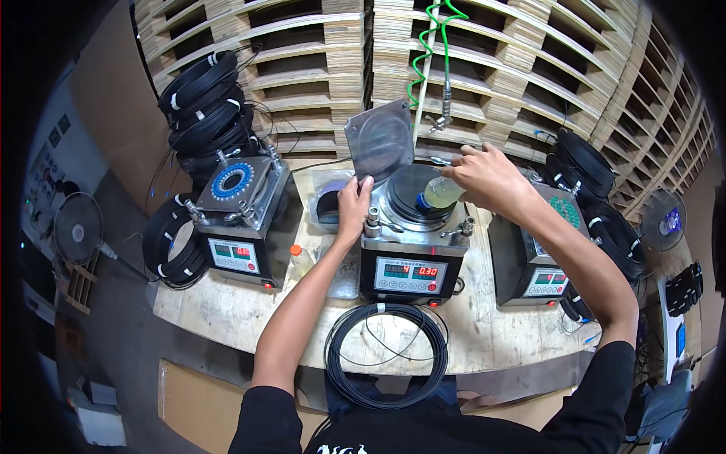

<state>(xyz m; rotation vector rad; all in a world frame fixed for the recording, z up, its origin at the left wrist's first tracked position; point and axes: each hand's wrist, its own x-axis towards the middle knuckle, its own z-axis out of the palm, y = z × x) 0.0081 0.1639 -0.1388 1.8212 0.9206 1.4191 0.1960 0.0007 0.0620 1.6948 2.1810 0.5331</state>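
My right hand [488, 180] grips a clear bottle [445, 191] of pale yellowish liquid, tipped with its blue cap [423, 202] down over the round black top [414, 181] of the middle machine [408, 272]. To the left of that top, a square see-through plate [380, 142] stands tilted up. My left hand [353, 206] is closed at the plate's lower left corner, with thumb and fingertips against its edge. A coil of black cable [387, 382] lies at the table's front edge, partly over my lap.
Similar machines stand left [238, 219] and right [541, 265] on the wooden table [227, 318]. Stacked black cable coils [208, 113] rise behind the left one. An orange-capped bottle [299, 261] sits near my left forearm. A green coiled air hose [446, 68] hangs before wooden pallets [295, 68].
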